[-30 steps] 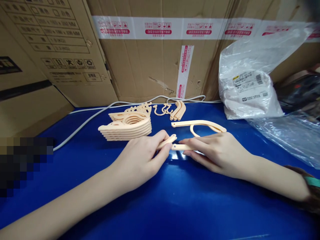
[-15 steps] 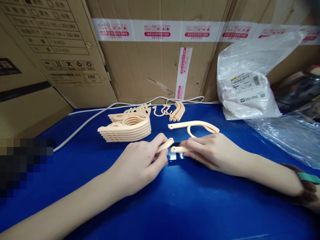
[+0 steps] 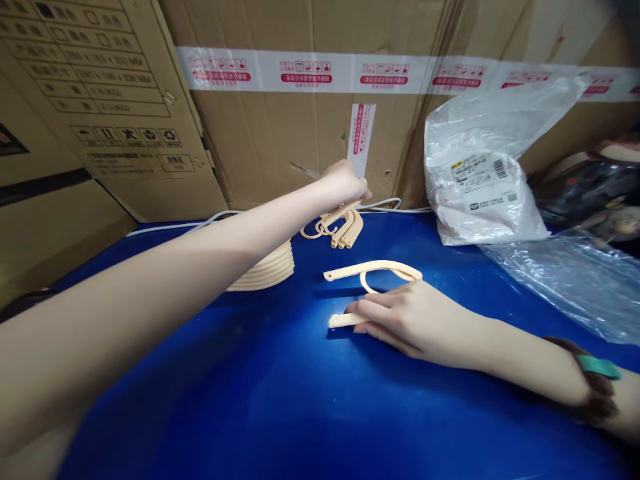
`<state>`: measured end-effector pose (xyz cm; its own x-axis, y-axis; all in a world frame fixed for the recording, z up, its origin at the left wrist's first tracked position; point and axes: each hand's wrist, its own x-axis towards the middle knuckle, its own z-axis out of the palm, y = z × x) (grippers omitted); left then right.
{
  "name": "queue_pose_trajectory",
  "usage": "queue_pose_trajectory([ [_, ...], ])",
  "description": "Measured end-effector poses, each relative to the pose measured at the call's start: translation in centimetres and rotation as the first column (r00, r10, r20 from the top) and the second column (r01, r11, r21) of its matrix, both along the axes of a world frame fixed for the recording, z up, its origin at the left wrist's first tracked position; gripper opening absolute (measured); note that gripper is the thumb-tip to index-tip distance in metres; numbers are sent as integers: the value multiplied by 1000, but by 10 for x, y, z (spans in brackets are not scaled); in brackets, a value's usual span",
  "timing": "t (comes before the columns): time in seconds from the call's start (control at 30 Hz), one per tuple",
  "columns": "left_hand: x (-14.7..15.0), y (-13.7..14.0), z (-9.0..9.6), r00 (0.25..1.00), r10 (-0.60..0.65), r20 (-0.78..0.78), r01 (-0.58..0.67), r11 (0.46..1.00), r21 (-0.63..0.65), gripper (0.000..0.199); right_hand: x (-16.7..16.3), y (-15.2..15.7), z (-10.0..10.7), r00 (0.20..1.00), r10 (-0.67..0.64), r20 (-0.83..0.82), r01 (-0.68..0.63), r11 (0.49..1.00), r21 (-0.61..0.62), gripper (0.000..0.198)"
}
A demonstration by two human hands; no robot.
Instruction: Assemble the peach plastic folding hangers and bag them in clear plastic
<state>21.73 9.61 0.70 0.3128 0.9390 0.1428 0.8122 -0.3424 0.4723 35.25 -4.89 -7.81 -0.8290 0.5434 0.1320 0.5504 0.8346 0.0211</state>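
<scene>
The right hand [image 3: 407, 321] pinches a bar [image 3: 343, 321] over the table [image 3: 300, 400], fingers closed; the left hand [image 3: 344, 181], its grip hidden, is at the curved pieces [image 3: 354, 230]. The stack [image 3: 270, 269] looks done; the curved pieces appear unattached.

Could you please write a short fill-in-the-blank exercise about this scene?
The tabletop is coloured ____.
The left hand is ____ from the camera than the right hand.
The cream piece nearest the camera is in the ____ hand.
The cream stack lies to the ____ of the white bag.

Missing words: blue; farther; right; left.
</scene>
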Motion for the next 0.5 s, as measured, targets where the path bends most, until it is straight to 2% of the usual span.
queue_pose_trajectory([
  [0.1,21,21,-6,999,41,-29,-44,995,-94,25,0,1,1,1000,-4,16,4,1000,3,33],
  [0.23,32,33,-18,994,40,-98,-54,988,-146,23,1,1,0,1000,6,28,-6,1000,14,34],
  [0.37,32,35,-29,985,25,-170,-43,993,-106,25,1,1,0,1000,8,14,-8,1000,1,33],
  [0.5,28,33,-31,975,35,-217,-41,999,-24,31,1,0,1,1000,-3,14,3,1000,-18,33],
])
